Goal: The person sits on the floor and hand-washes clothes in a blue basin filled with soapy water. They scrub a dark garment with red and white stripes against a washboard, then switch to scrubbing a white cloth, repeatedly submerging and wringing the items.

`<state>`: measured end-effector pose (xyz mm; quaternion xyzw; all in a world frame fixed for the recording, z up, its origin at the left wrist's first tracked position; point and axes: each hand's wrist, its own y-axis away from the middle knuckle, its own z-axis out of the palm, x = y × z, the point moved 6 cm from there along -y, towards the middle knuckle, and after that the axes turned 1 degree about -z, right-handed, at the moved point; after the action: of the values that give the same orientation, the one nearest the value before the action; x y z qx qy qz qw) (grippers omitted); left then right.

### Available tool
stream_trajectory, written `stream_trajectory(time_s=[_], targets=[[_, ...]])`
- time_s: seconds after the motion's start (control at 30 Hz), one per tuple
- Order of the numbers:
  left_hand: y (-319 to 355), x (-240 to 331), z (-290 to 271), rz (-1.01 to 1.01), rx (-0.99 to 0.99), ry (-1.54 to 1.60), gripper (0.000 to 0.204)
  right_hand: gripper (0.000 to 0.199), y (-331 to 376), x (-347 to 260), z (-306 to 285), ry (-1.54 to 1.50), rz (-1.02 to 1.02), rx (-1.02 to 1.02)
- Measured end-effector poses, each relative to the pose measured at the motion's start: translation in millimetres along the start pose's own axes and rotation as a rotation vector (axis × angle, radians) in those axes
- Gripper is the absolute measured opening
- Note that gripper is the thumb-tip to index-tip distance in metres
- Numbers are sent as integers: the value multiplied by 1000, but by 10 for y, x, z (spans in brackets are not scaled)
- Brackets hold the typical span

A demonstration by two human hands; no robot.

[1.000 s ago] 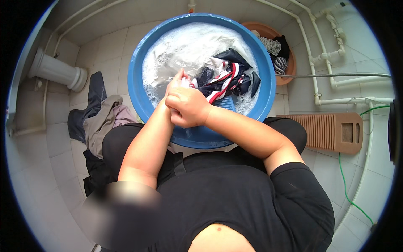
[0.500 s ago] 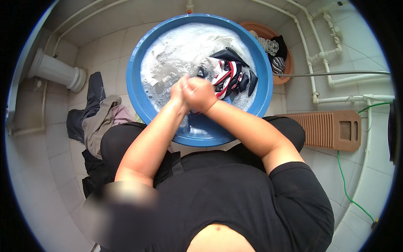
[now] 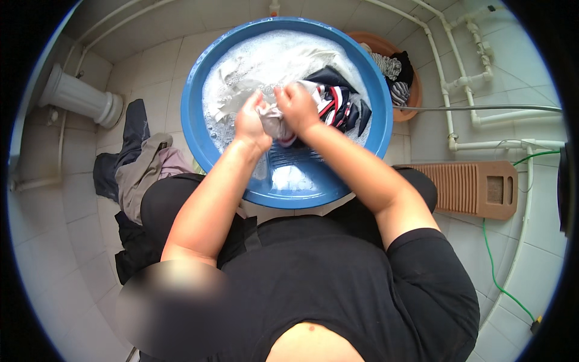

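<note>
Our two hands, left hand [image 3: 252,123] and right hand [image 3: 297,106], each grip one wet pale cloth [image 3: 272,119] over one round blue plastic basin [image 3: 199,139] of suds, one brown ribbed washboard [image 3: 467,188] near its right rim.

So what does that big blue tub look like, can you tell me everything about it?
The big blue tub is round, smooth and looks like plastic. It sits on the pale tiled floor, right in front of the person's knees. It holds white soapy water and wet clothes: a pale cloth and a dark striped garment. A ridged washboard part shows at its near side. The left hand and right hand squeeze the pale cloth over it. A brown basin stands behind it.
</note>
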<state>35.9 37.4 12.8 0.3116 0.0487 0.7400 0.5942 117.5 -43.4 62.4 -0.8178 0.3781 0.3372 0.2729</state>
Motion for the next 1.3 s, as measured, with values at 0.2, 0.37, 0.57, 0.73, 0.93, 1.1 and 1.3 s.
stream_trajectory(time_s=[0.2,0.37,0.57,0.73,0.93,1.1,1.3], targets=[[-114,490,-480,366,585,-267,29,54,-305,479,92,162,190,-417],[-272,108,-712,97,565,-518,46,45,-141,503,321,425,42,-723],[-257,97,-623,-17,561,-360,30,23,-323,284,42,719,-301,-215],[-111,89,-435,-66,575,-565,28,41,-7,234,189,259,-82,-543],[-203,181,-586,220,608,-261,28,52,-110,455,63,665,71,-645],[-441,92,-836,148,514,-250,26,36,-83,501,62,454,-43,-717],[102,168,-236,-114,702,-543,23,30,119,215,250,349,-411,-681]])
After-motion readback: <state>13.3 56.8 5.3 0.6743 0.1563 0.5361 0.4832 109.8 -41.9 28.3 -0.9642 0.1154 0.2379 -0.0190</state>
